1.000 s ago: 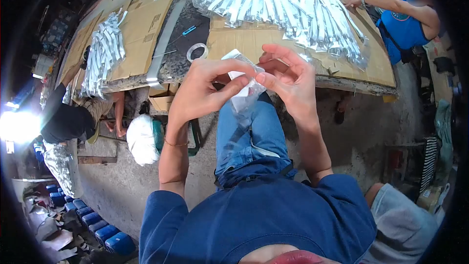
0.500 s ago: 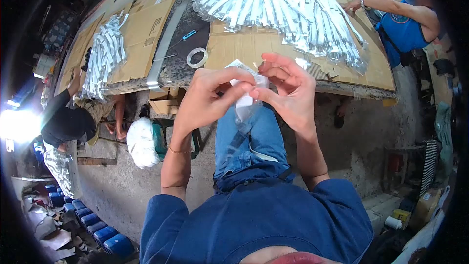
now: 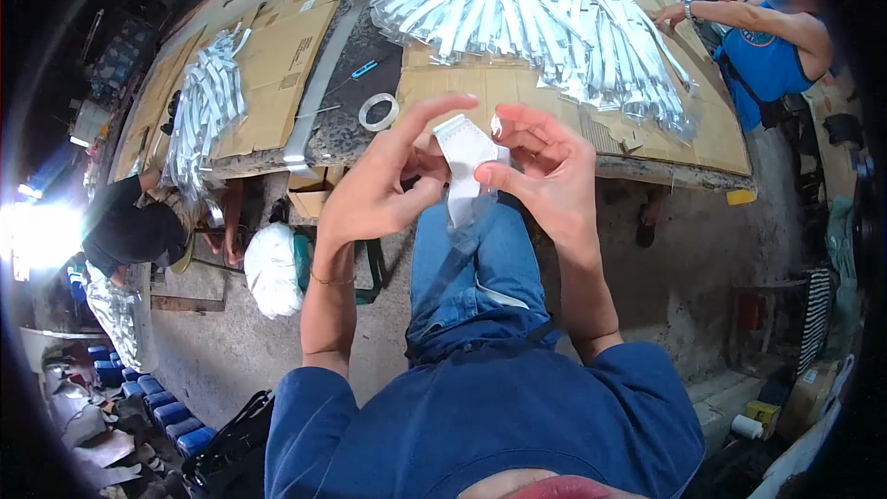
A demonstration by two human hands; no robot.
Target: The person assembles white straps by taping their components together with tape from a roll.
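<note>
A white strap [image 3: 467, 150] with a wide, stitched, angular end is held up over my lap. Its lower part runs down into a clear plastic sleeve [image 3: 459, 222]. My right hand [image 3: 545, 166] grips it from the right, thumb pressed on the front face and fingers curled behind. A small white piece [image 3: 496, 124] shows at that hand's index fingertip. My left hand [image 3: 393, 171] is beside the strap's left edge, thumb and index finger spread apart. The index finger arches over the top end, while the other fingers are partly hidden near the edge.
Bundles of bagged white straps [image 3: 517, 14] cover cardboard [image 3: 462, 83] on the table; another bundle [image 3: 208, 97] lies left. A tape roll [image 3: 378, 112] and blue cutter [image 3: 364, 68] lie between. A person in blue [image 3: 753, 55] reaches in at right; another person [image 3: 139, 222] is at left.
My left thumb and index finger have parted and drawn back from the strap, uncovering its stitched end. My right hand keeps its grip. The view has shifted slightly.
</note>
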